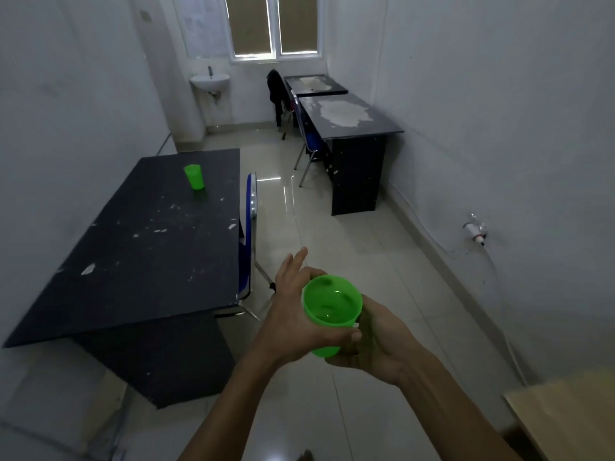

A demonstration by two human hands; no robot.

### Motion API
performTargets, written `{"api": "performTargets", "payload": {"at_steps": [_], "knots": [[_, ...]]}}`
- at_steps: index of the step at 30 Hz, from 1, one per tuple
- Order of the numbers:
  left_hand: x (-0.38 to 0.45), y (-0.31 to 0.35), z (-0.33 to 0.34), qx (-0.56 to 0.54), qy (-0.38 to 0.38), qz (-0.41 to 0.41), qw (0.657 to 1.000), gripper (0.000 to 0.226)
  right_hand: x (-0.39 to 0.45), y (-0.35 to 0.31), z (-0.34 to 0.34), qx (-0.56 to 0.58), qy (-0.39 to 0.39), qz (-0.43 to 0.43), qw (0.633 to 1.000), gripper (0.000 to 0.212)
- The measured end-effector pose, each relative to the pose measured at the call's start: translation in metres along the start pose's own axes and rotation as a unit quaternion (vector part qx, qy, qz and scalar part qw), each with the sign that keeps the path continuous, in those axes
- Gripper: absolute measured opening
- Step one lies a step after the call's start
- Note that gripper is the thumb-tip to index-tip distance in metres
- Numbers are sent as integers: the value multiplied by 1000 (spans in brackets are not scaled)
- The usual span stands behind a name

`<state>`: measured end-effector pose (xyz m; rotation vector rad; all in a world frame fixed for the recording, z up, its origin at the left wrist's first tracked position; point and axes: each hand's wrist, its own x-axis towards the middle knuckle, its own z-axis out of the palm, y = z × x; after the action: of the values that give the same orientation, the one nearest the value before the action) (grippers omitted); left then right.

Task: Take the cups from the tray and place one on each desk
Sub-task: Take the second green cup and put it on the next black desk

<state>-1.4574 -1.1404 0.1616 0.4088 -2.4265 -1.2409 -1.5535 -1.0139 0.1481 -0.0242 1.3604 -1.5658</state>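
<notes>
Both hands held one green cup (331,311) over the floor. The left hand (293,314) had it in its grip at the side, and the right hand (372,341) cupped it from below. Another green cup (193,176) stood upright on the near desk (139,247) to the left.

Held cup (331,306): bright green, translucent. 2nd cup (193,176) on near desk (139,247): same green. Near desk black w/ white chips and specks. Mid desk (349,116) and far desk (314,84): black, big pale worn patches. Chairs (250,207): blue, chrome frames. Walls, basin (209,82): white. Floor (349,247): glossy cream tile. Corner board (565,414): tan.
</notes>
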Motion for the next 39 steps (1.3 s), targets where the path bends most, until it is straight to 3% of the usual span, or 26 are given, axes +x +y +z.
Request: {"api": "performTargets", "payload": {"at_steps": [18,39], "knots": [[352,-111,-31,-31,-37,30,998,76,279,-223,10,14,53,4,998,54],[775,-227,-49,-9,32,-14,999,78,651,-507,-21,-50,15,55,997,50]]}}
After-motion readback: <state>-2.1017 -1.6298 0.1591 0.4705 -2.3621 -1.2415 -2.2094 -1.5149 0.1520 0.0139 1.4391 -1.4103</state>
